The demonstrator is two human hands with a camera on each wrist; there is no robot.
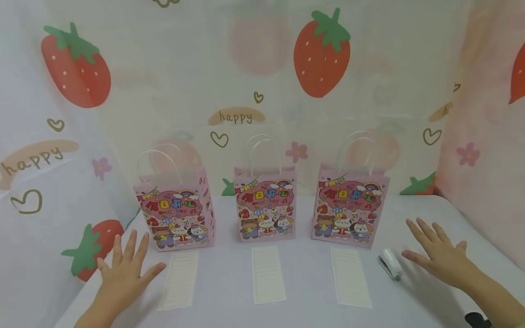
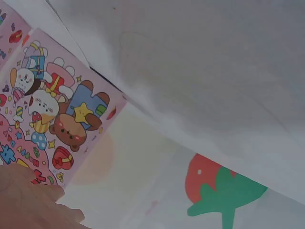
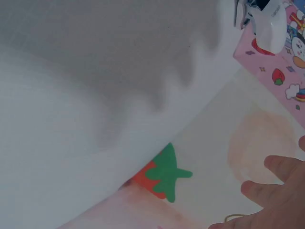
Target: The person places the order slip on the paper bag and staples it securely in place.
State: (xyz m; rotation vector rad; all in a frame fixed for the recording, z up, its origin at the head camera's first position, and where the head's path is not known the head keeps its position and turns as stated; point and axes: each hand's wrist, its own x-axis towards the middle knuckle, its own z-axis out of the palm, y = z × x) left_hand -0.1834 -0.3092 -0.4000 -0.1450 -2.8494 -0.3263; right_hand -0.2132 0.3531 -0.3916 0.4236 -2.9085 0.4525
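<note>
My left hand [image 1: 123, 273], fingers spread and holding nothing, is over the table's left side, near the left paper strip [image 1: 178, 280]. On the right, my right hand [image 1: 445, 257] is also spread and bare, its thumb close to a white stapler [image 1: 390, 263]. Three pink paper gift bags with cartoon animals and clear handles stand in a row: left bag [image 1: 178, 218], middle bag [image 1: 265, 209] and right bag [image 1: 350, 212]. In front of the other two lie the middle strip [image 1: 268, 275] and the right strip [image 1: 351, 278]. The right wrist view shows the stapler [image 3: 270, 28] beside a bag.
A white table [image 1: 305, 282] carries everything. Behind and at both sides hangs a backdrop [image 1: 184, 91] printed with strawberries, hearts and "happy". A small black object [image 1: 476, 320] shows at the bottom right, next to my right forearm.
</note>
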